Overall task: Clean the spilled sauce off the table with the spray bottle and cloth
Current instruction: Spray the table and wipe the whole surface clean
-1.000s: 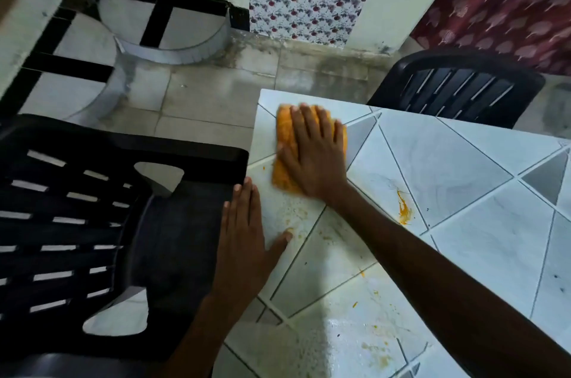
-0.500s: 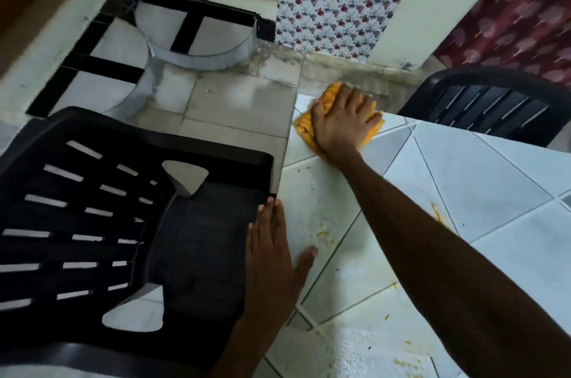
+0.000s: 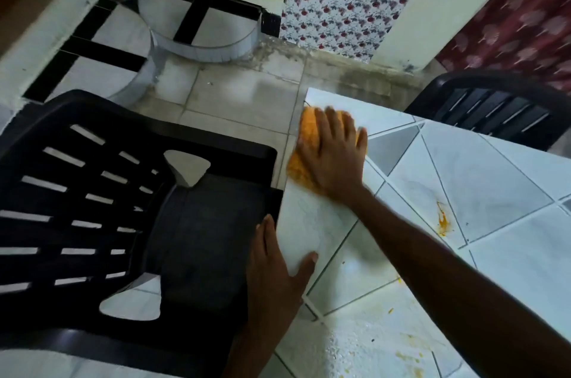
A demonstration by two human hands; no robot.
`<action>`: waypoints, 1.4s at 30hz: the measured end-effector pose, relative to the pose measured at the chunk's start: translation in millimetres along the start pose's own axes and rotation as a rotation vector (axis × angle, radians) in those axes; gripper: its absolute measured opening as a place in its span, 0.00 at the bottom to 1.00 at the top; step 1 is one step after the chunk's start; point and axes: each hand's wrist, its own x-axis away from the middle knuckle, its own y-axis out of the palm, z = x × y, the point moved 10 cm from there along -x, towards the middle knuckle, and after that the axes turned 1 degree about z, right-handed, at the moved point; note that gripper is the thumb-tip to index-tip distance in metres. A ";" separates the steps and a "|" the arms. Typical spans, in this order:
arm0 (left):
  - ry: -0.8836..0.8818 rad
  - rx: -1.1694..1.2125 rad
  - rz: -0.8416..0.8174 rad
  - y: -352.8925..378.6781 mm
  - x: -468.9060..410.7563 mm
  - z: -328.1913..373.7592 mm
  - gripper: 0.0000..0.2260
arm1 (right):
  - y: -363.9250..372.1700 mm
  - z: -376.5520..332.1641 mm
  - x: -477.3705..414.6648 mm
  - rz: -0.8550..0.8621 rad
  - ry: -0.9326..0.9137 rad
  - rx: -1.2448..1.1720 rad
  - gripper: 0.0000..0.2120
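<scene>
A black chair [image 3: 123, 223] stands tight against the counter's [image 3: 494, 254] left edge and another chair [image 3: 494, 109] sits at its far side, with a sauce smear [image 3: 442, 221] and yellow flecks on the tiles. The right hand [image 3: 335, 158], fingers spread flat, presses the orange cloth [image 3: 309, 133] at the far left corner, while the left hand [image 3: 275, 272] lies open on the near edge, thumb on top

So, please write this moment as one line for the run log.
right hand: flat on orange cloth, far-left table corner | left hand: on near edge | sauce smear: unwiped | spray bottle: not visible
</scene>
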 end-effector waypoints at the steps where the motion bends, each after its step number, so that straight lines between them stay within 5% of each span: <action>1: -0.004 0.007 -0.007 0.6 0.3 -0.9 0.47 | -1.0 5.7 -31.3 -0.004 0.103 -0.027 0.35; 6: -0.038 0.040 -0.014 1.2 -1.8 -6.8 0.46 | 3.0 4.8 -94.9 -0.052 0.258 -0.042 0.38; 15: -0.041 -0.002 0.001 2.0 1.3 -1.7 0.47 | 4.5 -18.6 108.6 -0.004 -0.066 -0.032 0.37; 26: -0.018 -0.099 0.082 -3.2 3.6 2.4 0.42 | -1.4 23.7 -41.2 0.005 0.190 -0.065 0.38; 32: 0.009 -0.123 0.098 -6.1 6.8 6.7 0.43 | -4.3 15.1 81.3 0.030 -0.063 -0.044 0.37; 36: 0.038 -0.177 0.095 -5.9 9.0 12.7 0.44 | -5.3 46.2 154.2 0.013 -0.048 -0.026 0.37; 42: 0.040 -0.227 0.103 -4.9 7.2 13.0 0.43 | -8.3 50.2 101.3 0.028 -0.075 -0.005 0.36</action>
